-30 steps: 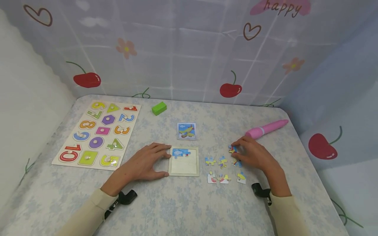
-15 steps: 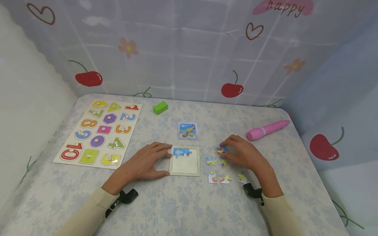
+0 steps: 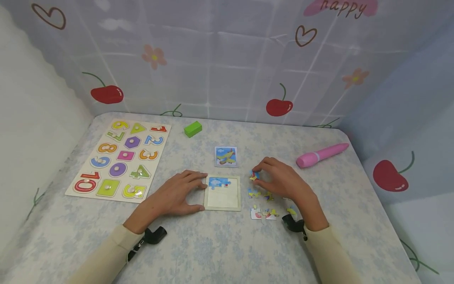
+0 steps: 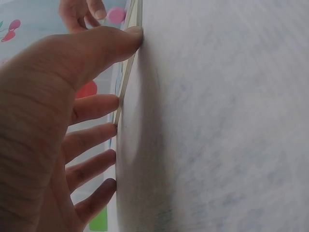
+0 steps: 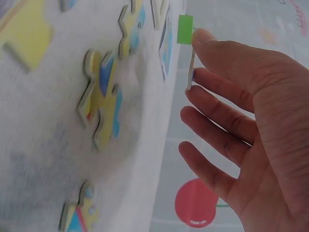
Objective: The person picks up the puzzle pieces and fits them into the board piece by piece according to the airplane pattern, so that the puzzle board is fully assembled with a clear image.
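My left hand [image 3: 175, 196] rests on the table against the left edge of a square puzzle tray [image 3: 239, 197], thumb and fingertips touching its side. Joined sky-blue pieces [image 3: 217, 182] lie in the tray's upper left corner. Between thumb and fingers my right hand [image 3: 285, 179] pinches a blue, yellow and red puzzle piece [image 3: 253, 176], just right of the tray; the right wrist view shows this piece [image 5: 191, 70] edge-on, lifted off the table. Several loose pieces [image 3: 253, 193] lie below that hand, some partly hidden by it.
Behind the tray lies a picture card [image 3: 226, 157] of a yellow plane. A green block [image 3: 193, 129] is at the back, a pink pen-shaped object [image 3: 322, 155] at the right. A number and shape board [image 3: 149, 173] covers the left side. A printed curtain [image 3: 227, 59] hangs behind.
My right hand has picked the piece up from the right of the loose pieces and carried it left, close to the tray. The left hand has stayed at the tray's edge.
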A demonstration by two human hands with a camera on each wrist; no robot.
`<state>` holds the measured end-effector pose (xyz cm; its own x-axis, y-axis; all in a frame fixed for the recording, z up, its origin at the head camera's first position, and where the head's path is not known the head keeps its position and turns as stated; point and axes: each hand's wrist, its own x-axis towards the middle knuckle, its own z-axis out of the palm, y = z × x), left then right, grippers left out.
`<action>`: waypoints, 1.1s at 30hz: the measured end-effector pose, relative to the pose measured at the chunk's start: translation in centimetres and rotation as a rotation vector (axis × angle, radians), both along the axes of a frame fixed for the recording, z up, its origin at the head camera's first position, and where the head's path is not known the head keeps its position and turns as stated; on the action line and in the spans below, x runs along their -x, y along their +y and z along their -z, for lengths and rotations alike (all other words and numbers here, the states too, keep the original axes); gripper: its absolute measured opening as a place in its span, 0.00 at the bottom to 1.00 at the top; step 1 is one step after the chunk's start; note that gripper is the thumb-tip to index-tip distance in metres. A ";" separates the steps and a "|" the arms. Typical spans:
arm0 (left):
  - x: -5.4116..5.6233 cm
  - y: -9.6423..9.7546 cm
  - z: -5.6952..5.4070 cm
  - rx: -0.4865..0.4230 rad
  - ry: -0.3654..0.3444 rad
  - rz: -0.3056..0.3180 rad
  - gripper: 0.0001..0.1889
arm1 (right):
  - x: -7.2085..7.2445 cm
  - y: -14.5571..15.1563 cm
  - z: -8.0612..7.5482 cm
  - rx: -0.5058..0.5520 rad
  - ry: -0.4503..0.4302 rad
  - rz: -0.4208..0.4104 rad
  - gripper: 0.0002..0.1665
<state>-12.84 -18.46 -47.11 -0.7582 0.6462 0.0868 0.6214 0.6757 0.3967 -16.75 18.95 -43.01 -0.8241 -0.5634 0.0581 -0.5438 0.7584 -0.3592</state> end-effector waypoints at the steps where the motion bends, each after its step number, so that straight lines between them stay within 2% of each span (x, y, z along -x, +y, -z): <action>1: 0.0 0.0 0.0 -0.001 0.001 -0.001 0.31 | 0.1 -0.3 -0.1 -0.003 -0.005 -0.004 0.21; 12: 0.1 -0.1 0.0 -0.008 0.014 0.006 0.31 | 0.4 -3.2 0.0 -0.010 -0.018 -0.043 0.20; 25: 0.1 -0.1 0.1 0.003 0.007 0.005 0.32 | 0.1 -5.4 1.5 -0.090 -0.018 -0.087 0.22; 33: 0.1 -0.1 0.1 -0.001 -0.001 0.008 0.32 | -0.1 -6.1 2.1 -0.117 0.033 -0.109 0.22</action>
<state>-12.96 -18.53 -47.25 -0.7528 0.6525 0.0866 0.6266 0.6701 0.3980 -16.63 12.83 -45.07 -0.7565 -0.6539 0.0126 -0.6352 0.7299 -0.2525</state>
